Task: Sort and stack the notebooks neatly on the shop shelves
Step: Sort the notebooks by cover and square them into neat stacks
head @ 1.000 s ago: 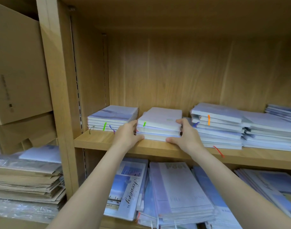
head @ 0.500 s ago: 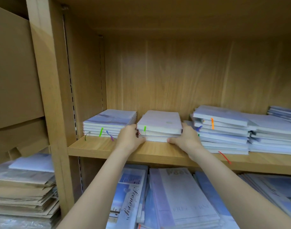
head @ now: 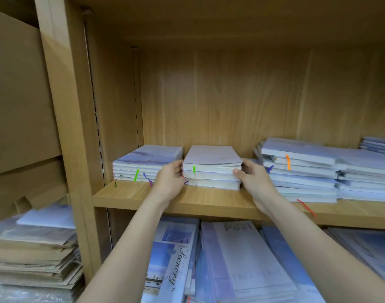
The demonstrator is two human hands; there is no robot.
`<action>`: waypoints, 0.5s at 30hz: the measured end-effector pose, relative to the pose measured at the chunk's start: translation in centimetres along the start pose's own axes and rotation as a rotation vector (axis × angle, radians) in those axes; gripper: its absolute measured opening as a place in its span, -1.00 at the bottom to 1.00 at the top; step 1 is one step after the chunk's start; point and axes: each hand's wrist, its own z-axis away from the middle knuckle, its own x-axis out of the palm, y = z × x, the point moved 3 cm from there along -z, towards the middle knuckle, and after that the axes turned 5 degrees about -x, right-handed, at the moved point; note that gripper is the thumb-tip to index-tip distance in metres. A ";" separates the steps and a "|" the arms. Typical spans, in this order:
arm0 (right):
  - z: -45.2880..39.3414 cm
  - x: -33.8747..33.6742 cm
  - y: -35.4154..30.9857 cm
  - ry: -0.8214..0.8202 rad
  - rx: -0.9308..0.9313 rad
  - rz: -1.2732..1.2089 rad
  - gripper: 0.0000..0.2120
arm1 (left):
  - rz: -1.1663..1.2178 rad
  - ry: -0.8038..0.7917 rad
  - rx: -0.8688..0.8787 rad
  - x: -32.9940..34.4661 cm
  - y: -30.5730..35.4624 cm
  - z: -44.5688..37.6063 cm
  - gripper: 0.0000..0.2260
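The wooden shelf (head: 209, 202) ran across the view under both forearms, and its back panel stood well beyond the hands. To the right of the right hand (head: 256, 182) sat the biggest heap of notebooks (head: 301, 171), loosely squared, with an orange ribbon and a red one hanging out. To the left of the left hand (head: 168, 182) lay a lower, tidier pile (head: 148, 165), close against the shelf's side wall. Below both wrists, on the lower level, larger blue-covered books (head: 242, 265) lay overlapping one another.

Between the two hands stood the small stack (head: 212, 169), on the shelf board a little back from its front edge. The left hand gripped its left front corner, fingers curled round the side; the right hand gripped its right front corner, thumb on the front edge and fingers wrapped behind. The stack's long side appeared to run away from the hands toward the back panel, its short front edge facing the person. Its upper books were slightly splayed at the right. Both hands were equally near, one at each side, so any squaring or sliding would likely go straight along that front-to-back line. A green ribbon (head: 194, 169) hung at the front, just right of the left hand.
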 end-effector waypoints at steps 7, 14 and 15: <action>0.4 -0.2 -0.4 0.013 0.016 0.001 -0.66 | -0.119 -0.102 0.039 0.2 -0.2 -0.2 -0.49; 1.2 0.1 -1.6 0.003 -0.041 0.343 -0.56 | -0.200 -0.074 0.061 -0.1 -0.2 -0.3 -0.46; 1.2 0.1 -1.7 0.009 -0.046 0.349 -0.56 | -0.181 -0.074 0.062 -0.1 -0.2 -0.2 -0.47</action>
